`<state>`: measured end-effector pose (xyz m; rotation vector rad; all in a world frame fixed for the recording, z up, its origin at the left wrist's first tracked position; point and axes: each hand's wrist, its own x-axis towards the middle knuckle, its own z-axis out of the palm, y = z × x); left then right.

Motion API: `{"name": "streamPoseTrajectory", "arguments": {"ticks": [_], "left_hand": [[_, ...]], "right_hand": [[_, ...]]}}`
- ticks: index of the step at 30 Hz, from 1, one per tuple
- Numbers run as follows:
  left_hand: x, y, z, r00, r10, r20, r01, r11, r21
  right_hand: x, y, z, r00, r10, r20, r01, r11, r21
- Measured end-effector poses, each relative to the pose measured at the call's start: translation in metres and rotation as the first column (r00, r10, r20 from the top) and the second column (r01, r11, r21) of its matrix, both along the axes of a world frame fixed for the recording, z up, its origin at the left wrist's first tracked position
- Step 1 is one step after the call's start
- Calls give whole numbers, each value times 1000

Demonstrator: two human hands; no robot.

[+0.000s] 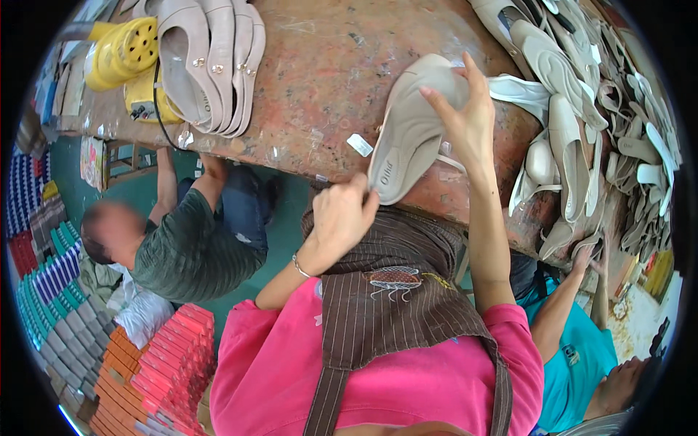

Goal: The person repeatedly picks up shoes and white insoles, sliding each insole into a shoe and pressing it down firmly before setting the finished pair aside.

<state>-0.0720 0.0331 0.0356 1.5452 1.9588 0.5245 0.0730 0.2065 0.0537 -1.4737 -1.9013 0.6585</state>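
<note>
A beige flat shoe (pixel 407 149) lies on the worn table, insole up, its toe pointing away from me and its heel at the near edge. My left hand (pixel 343 219) is closed at the heel, pinching its rim between thumb and fingers. Over the toe end hovers or rests my right hand (pixel 469 120), with thumb and forefinger spread apart; whether it touches the shoe I cannot tell. Beside the shoe, to the left, is a small white label (pixel 359 144). A pale strap (pixel 451 163) shows under my right wrist.
Beige shoes with gold trims (pixel 218 69) stand nested at the far left, beside a yellow tool (pixel 123 54). A heap of beige shoes (pixel 567 138) covers the right side. One person (pixel 196 247) crouches left; another (pixel 574 363) works at right. Stacked coloured boxes (pixel 171 356) fill the lower left.
</note>
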Motion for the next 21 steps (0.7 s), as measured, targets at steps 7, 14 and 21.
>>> {"name": "streamPoseTrajectory", "arguments": {"ticks": [7,14,21], "left_hand": [[33,-10,15,941,-308,-142,333,916,224],[42,-19,-32,866,-435,-245,472,875,113],[44,-23,-40,867,-444,-226,476,873,108]], "right_hand": [[14,-91,35,912,397,99,-388,916,-100],[-23,-86,-28,879,252,405,-285,958,22],[-31,-87,-43,817,339,467,-357,933,-53]]}}
